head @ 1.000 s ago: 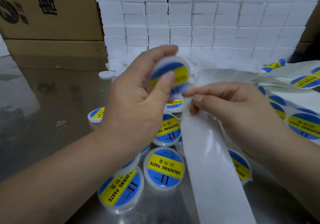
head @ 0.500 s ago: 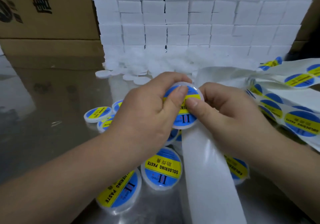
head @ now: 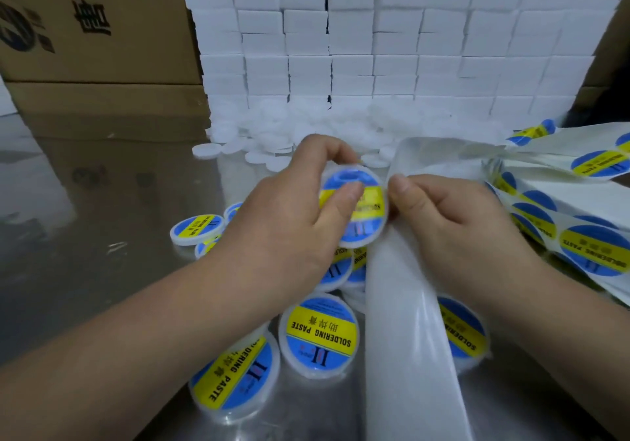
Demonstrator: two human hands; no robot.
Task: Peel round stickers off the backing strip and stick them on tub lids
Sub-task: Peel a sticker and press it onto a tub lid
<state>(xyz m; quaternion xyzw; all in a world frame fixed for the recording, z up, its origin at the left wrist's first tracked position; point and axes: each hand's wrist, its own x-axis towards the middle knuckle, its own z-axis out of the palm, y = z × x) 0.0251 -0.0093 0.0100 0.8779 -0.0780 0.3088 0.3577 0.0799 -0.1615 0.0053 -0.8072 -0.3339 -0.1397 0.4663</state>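
Two hands meet at frame centre: the left hand (head: 286,232) curls round a tub (head: 364,237), thumb flat on its sticker (head: 371,207), likely seating it. The right hand (head: 453,232) pinches the backing strip (head: 409,338) just beside, probably ready for peeling. Labelled tubs (head: 318,335) lie below.

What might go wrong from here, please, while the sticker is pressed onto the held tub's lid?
1. The thumb of the left hand presses only part of the sticker on the tub, so the uncovered edge could lift or crease.
2. The backing strip in the grip of the right hand drapes over the labelled tubs on the table; pulling it may drag them.
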